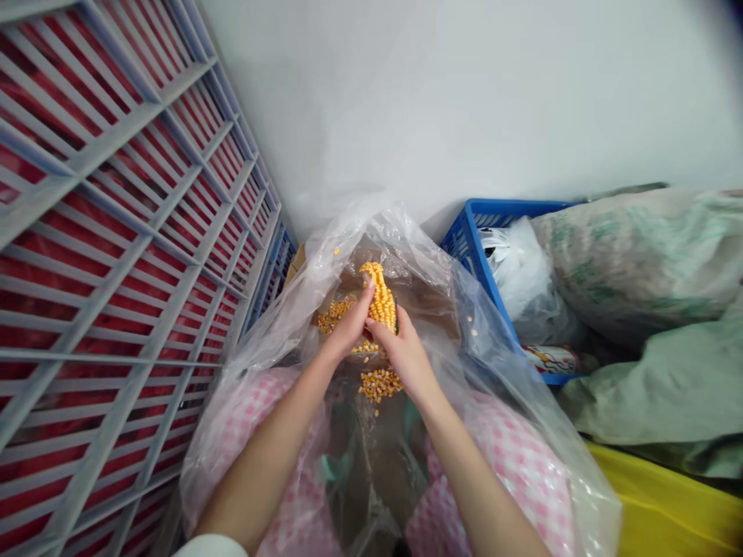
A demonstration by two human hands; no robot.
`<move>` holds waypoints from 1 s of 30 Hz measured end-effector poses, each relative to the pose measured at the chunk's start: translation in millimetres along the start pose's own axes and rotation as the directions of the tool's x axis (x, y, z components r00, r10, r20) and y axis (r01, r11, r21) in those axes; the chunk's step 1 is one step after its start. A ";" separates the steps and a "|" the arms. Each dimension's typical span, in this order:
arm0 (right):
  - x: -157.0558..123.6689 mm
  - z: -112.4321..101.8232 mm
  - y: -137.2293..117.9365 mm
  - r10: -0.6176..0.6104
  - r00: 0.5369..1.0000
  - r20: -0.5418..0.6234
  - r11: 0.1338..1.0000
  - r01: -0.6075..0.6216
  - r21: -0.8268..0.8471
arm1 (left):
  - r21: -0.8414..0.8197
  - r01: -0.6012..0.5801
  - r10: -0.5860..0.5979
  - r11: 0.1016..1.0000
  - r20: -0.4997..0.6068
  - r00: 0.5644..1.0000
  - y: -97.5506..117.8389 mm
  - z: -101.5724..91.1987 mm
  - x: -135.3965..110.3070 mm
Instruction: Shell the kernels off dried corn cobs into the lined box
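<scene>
A yellow corn cob (381, 298), dense with kernels, points away from me between my two hands. My left hand (350, 323) is closed on its left side, the thumb lying along the kernels. My right hand (402, 345) grips the near end from the right. A small dark edge shows beside the cob at my right fingers; I cannot make out what it is. Below the hands, loose corn kernels (380, 384) lie in a heap on a clear plastic sheet (493, 329), and more kernels lie to the left. The sheet spreads over my lap and a cardboard box (429, 298).
Tall slatted crates (145, 232) with red contents rise close on the left. To the right stands a blue basket (473, 240) with white plastic bags, beside a stuffed woven sack (644, 255). A yellow surface (667, 503) is at lower right; a white wall (464, 100) closes the back.
</scene>
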State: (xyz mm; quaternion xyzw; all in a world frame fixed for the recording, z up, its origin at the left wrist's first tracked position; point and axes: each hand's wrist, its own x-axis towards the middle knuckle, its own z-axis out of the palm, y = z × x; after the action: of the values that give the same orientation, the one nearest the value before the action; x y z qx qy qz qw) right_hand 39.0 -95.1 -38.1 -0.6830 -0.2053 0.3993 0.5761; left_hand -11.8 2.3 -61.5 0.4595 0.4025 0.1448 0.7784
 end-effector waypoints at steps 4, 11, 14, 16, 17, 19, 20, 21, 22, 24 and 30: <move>-0.2 0.2 -4.4 -0.022 1.000 0.021 0.989 0.025 -0.143 | -0.025 0.001 0.000 1.000 0.024 1.000 7.6 2.4 -1.8; 1.2 -1.8 -9.4 -0.008 1.000 0.025 0.969 0.013 -0.247 | -0.063 -0.025 0.023 0.998 -0.021 0.999 4.7 4.5 2.0; 1.7 -2.2 -9.5 -0.009 1.000 0.016 0.965 0.013 -0.260 | -0.082 -0.047 0.044 0.996 -0.037 0.998 4.6 7.0 1.5; 1.6 -2.1 -10.0 -0.008 1.000 0.009 0.965 0.010 -0.260 | -0.108 -0.065 0.059 0.992 -0.056 0.997 5.5 9.0 0.0; 1.5 -1.9 -10.4 -0.007 1.000 0.007 0.966 0.009 -0.257 | -0.118 -0.075 0.068 0.990 -0.063 0.996 5.8 9.7 -0.7; 1.5 -1.5 -11.2 -0.003 1.000 0.003 0.968 0.003 -0.252 | -0.132 -0.088 0.080 0.987 -0.068 0.995 5.5 10.4 -1.5; 1.6 -1.2 -11.6 0.002 1.000 0.000 0.968 -0.002 -0.252 | -0.138 -0.092 0.083 0.986 -0.067 0.994 5.0 10.3 -1.5; 1.8 -0.9 -11.8 0.007 1.000 -0.002 0.967 -0.008 -0.253 | -0.143 -0.092 0.083 0.985 -0.069 0.994 4.3 10.0 -1.3; 2.2 -0.6 -11.9 0.011 1.000 -0.002 0.968 -0.011 -0.252 | -0.150 -0.092 0.082 0.984 -0.072 0.994 3.6 9.7 -1.0; 3.1 0.1 -11.7 0.015 1.000 0.003 0.969 -0.013 -0.247 | -0.164 -0.089 0.077 0.982 -0.081 0.994 2.5 9.0 -0.3; 3.3 3.5 -11.3 0.016 1.000 0.026 0.970 -0.009 -0.244 | -0.210 -0.058 0.032 0.976 -0.123 0.992 3.5 7.5 3.7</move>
State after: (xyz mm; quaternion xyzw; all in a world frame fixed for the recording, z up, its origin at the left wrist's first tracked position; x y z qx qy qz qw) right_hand 40.3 -87.7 -28.4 -0.7444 -0.2564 0.3841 0.4824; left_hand -3.2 1.9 -58.5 0.3731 0.4197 0.2317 0.7943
